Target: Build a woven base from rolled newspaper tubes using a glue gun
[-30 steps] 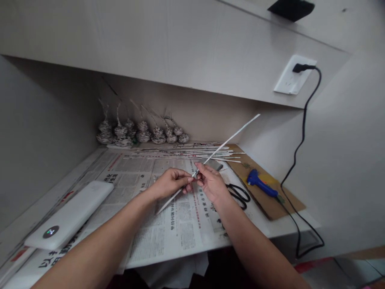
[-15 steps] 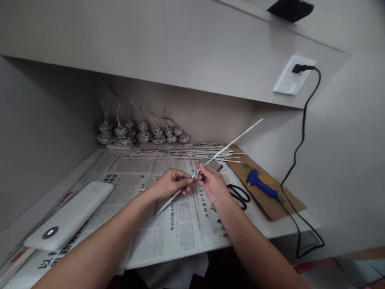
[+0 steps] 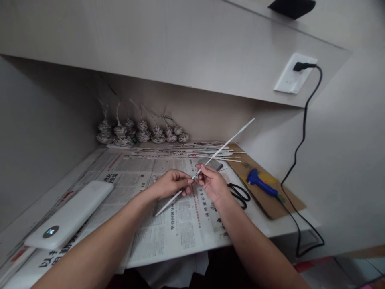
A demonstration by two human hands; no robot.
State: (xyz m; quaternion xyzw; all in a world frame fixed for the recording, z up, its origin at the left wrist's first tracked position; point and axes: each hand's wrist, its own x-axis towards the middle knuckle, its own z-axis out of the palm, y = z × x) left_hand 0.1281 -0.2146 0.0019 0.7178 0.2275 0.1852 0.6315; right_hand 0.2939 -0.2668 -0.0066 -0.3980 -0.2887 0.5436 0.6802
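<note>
Both my hands pinch a thin white rolled-paper stick [image 3: 225, 146] over the newspaper-covered tabletop. My left hand [image 3: 173, 184] closes its thumb and fingers on it, and one end slants down toward me. Just beside it, my right hand [image 3: 210, 179] grips the stick near its middle, with the long end rising up to the right. Between the fingertips a small darker or twisted spot shows on the stick; its detail is too small to make out. Black-handled scissors [image 3: 240, 195] lie by my right wrist, their blades hidden. A grey flat block [image 3: 214, 164] sits behind my right hand.
Several paper sticks [image 3: 183, 152] lie behind my hands. Several woven gourd shapes [image 3: 143, 133] stand at the back left. A blue glue gun [image 3: 261, 184] rests on cardboard [image 3: 270, 210], its cord [image 3: 301, 140] running to a wall socket. A white power bank [image 3: 72, 212] lies left on newspaper [image 3: 150, 241].
The stick's upper end has swung slightly to the left and turned a little. Both hands keep nearly the same place and grip.
</note>
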